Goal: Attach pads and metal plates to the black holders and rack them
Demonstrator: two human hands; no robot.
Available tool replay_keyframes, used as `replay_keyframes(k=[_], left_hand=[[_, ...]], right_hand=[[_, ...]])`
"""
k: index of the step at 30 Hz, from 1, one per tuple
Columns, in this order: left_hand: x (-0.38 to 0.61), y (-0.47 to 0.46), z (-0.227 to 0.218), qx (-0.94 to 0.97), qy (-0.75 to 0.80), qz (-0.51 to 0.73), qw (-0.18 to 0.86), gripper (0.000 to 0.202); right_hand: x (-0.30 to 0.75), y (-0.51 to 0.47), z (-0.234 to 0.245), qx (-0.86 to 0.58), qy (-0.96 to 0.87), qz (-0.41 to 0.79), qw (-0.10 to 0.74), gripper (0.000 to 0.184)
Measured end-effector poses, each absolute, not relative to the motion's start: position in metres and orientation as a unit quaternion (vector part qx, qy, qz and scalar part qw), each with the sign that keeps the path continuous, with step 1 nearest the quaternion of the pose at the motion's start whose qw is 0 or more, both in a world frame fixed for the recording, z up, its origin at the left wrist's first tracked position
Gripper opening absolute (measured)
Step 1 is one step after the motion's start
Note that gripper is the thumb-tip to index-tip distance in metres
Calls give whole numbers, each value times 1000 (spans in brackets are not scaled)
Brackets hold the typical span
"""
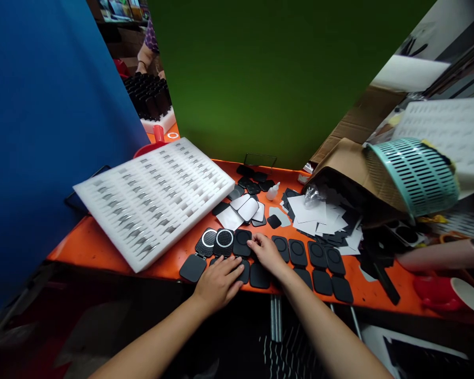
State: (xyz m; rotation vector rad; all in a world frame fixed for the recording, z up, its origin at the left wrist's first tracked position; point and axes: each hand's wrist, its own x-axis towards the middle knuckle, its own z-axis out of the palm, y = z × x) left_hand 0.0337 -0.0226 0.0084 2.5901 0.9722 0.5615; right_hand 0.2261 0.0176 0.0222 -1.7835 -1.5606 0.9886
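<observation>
Black pad [242, 242] touching curled right hand [267, 253], grip unclear; left hand [218, 284] spread flat below

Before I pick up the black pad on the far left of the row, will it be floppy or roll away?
Each flat half of that black pad looks stiff, so probably not floppy. It might fold in the middle, because a narrow strip seems to join the halves. Rolling seems unlikely, since it lies flat.

In front of you, a tall green panel [268, 79] rises behind the orange table [82, 243], a blue panel [43, 131] stands to your left, and the space beneath the table is dark
</observation>
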Motion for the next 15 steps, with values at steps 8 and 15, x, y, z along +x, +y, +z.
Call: replay_keyframes(k=[8,15], left_hand=[[34,-22,9,904,344,187,170,37],[34,-22,9,905,344,183,169,37]], right_hand=[[225,18,23,-673,-584,360,277,17],[224,18,18,-678,-584,351,276,17]])
